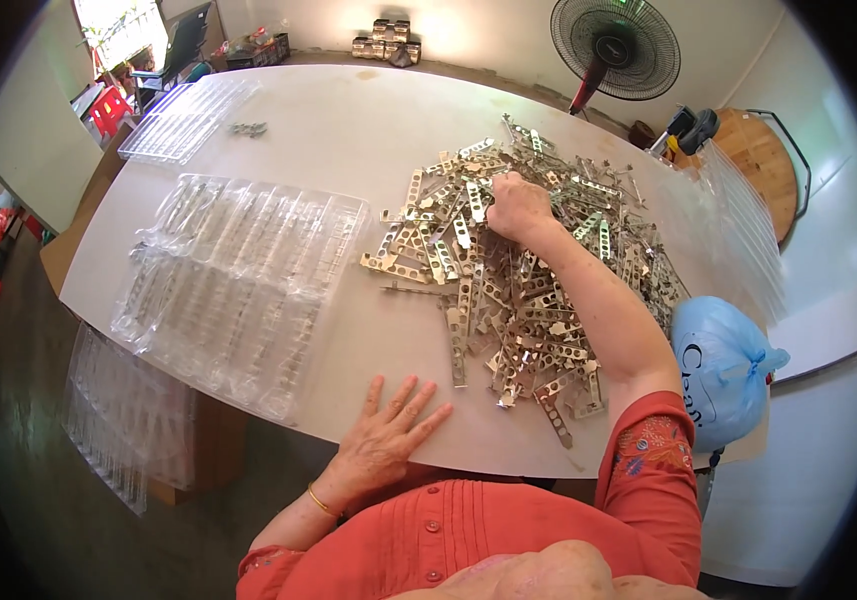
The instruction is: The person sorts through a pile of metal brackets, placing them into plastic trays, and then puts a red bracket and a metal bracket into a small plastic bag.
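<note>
A large heap of perforated metal strips [538, 310] spreads over the right half of the white table [338, 130]. My right hand [520, 208] reaches into the far part of this heap with its fingers curled down; the fingertips and anything between them are hidden. Flat on the table near its front edge lies my left hand [388, 435], fingers spread, holding nothing. To the left of the heap are clear plastic trays [248, 280] with long compartments, partly covered by crinkled clear film. A few small metal pieces [248, 129] lie apart, farther back on the left.
Another clear tray [183, 120] sits at the far left corner. More clear trays [128, 410] rest below the table's left edge. A knotted blue plastic bag [723, 370] stands at the right edge. Behind the table are a fan [613, 50] and a round wooden board [763, 170].
</note>
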A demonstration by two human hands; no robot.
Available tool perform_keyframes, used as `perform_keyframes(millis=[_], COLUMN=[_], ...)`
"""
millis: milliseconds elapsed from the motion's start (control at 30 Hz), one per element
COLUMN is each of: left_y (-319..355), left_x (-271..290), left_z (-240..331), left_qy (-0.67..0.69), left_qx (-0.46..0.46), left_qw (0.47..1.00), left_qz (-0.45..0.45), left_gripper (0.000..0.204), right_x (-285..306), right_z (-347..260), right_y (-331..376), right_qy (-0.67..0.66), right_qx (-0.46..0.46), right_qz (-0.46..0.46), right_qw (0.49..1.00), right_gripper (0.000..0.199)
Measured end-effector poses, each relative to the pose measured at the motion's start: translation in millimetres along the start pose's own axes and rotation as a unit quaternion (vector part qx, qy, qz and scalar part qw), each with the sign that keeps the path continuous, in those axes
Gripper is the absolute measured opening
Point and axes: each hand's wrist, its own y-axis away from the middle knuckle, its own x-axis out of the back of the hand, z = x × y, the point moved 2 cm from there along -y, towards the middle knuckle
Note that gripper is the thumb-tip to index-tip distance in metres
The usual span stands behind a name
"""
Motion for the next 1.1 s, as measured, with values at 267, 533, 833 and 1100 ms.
perform_keyframes(millis=[267,533,833,1100], left_y=[1.2,1.2,-0.9,-4.2], left_x=[1.0,2.6,-0.2,-1.3], left_z=[2.6,4.1,6.5,12.4], left_qy=[0.030,-0.008,-0.013,-0.028], left_qx=[0.006,0.002,0.012,0.025], left_qw=[0.999,1.000,1.000,0.999], left_qz=[0.018,-0.006,-0.009,-0.029], left_gripper=[0.081,0.078,0.082,0.084], right_x=[22.6,36.9,28.4,13.8], right_z=[-11.6,-18.8,11.1,36.9], right_y=[21.9,77.9,170.8,220.5], right_qy=[-0.031,-0.104,-0.297,-0.558], right_qx=[-0.011,0.047,0.067,-0.078], right_qz=[-0.076,-0.080,-0.012,-0.103], right_qw=[0.997,0.990,0.952,0.819], right_gripper=[0.026,0.021,0.014,0.021])
